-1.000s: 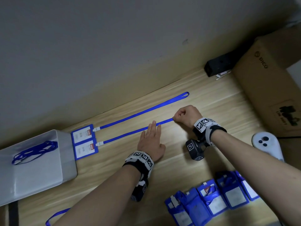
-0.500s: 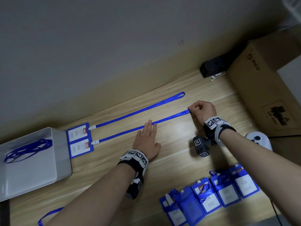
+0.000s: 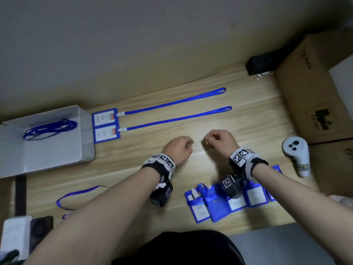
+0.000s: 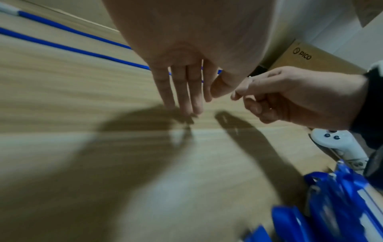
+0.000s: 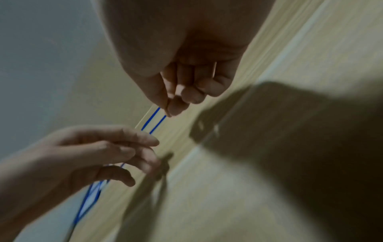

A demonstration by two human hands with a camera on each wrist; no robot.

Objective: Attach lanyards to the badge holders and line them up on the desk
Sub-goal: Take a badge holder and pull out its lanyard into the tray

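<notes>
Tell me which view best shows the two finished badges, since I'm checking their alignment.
The head view: both finished badges lie side by side, lanyards stretched out parallel. Both wrist views catch only stretches of blue lanyard, no holders.

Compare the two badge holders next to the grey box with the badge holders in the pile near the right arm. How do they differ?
The two badge holders by the grey box lie flat, side by side; the piled badge holders overlap untidily. Each holder by the box has a lanyard clipped on and stretched straight across the desk; the piled ones have no lanyard stretched out, only short blue loops bunched on them. All are blue with a white card.
</notes>
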